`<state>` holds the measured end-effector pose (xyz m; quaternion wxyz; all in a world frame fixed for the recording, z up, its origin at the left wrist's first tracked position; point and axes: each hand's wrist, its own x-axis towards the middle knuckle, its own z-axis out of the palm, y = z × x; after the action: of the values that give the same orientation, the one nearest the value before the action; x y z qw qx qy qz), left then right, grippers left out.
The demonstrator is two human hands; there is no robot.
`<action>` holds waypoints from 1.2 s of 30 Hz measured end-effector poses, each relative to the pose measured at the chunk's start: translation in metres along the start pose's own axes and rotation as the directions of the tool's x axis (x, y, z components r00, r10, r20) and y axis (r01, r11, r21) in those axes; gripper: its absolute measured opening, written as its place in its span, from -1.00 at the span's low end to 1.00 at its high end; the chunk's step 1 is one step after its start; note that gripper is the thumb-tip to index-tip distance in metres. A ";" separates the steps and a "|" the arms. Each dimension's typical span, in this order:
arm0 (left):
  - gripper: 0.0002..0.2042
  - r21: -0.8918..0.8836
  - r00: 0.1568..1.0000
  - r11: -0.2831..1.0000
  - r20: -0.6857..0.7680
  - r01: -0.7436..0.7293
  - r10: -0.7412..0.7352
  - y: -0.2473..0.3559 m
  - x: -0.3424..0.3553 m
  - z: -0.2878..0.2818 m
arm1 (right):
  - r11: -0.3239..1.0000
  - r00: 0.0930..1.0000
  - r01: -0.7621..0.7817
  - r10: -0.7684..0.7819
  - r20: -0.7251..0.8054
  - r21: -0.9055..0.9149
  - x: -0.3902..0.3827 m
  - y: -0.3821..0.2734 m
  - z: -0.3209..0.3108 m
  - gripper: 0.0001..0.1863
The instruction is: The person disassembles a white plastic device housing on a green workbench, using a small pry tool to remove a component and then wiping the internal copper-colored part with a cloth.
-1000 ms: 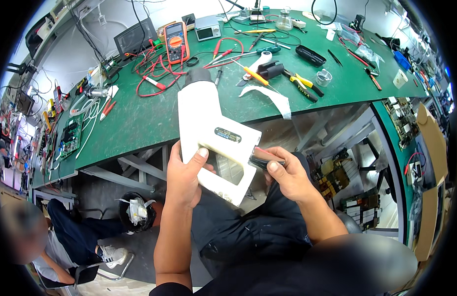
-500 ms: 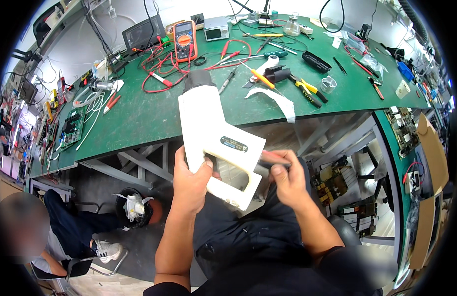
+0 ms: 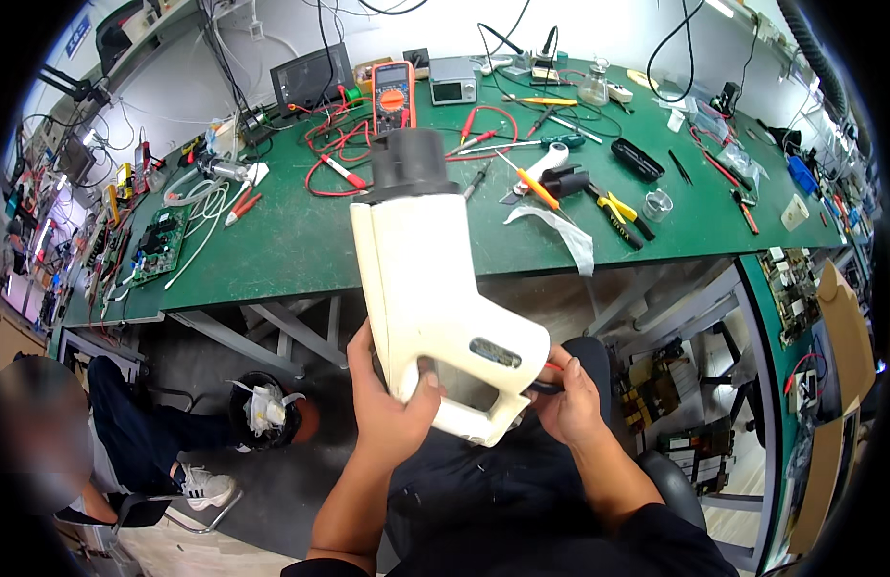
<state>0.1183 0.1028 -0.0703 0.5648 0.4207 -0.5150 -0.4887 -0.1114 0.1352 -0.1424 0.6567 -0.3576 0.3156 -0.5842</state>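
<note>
I hold a bulky white gun-shaped device (image 3: 421, 260) above my lap, its black round nozzle (image 3: 411, 162) toward the bench. My left hand (image 3: 392, 409) is closed round its looped handle, the thumb lying over the grip. At the device's right end, my right hand (image 3: 572, 404) pinches a red-and-black tool (image 3: 552, 383). Only a short piece of that tool shows; its working end is hidden behind the housing. A dark oval window or label (image 3: 495, 353) sits on the white shell near my right hand.
On the green bench (image 3: 281, 255) lie an orange multimeter (image 3: 393, 96) with red leads, yellow-black pliers (image 3: 618, 213), an orange-handled screwdriver (image 3: 539, 188) and a black case (image 3: 638, 160). A circuit board (image 3: 161, 240) is at left. A bin (image 3: 264, 409) and a seated person (image 3: 89, 452) are lower left.
The white device has tilted and shifted right and down, its nozzle now larger in view. My right hand has moved in against its end with the red-and-black tool.
</note>
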 end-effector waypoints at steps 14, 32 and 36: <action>-0.23 0.490 0.902 0.768 0.337 -0.413 0.271 0.034 -0.057 -0.022 | 0.900 0.901 0.433 -0.433 0.002 -0.047 0.037 -0.126 0.067 0.18; -0.19 -0.162 0.688 0.858 0.677 0.487 -0.262 -0.011 -0.078 -0.040 | 0.949 0.948 0.314 -0.311 -0.068 0.022 0.017 -0.106 0.058 -0.11; -0.20 -0.218 0.699 0.809 0.651 0.546 -0.296 -0.015 -0.085 -0.034 | 0.946 0.945 0.324 -0.325 -0.038 -0.021 0.018 -0.104 0.050 -0.05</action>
<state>0.1508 0.1831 -0.1037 0.3189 0.2335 -0.4412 -0.8057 -0.1237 0.1155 -0.0277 0.5424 -0.3975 0.2701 -0.6891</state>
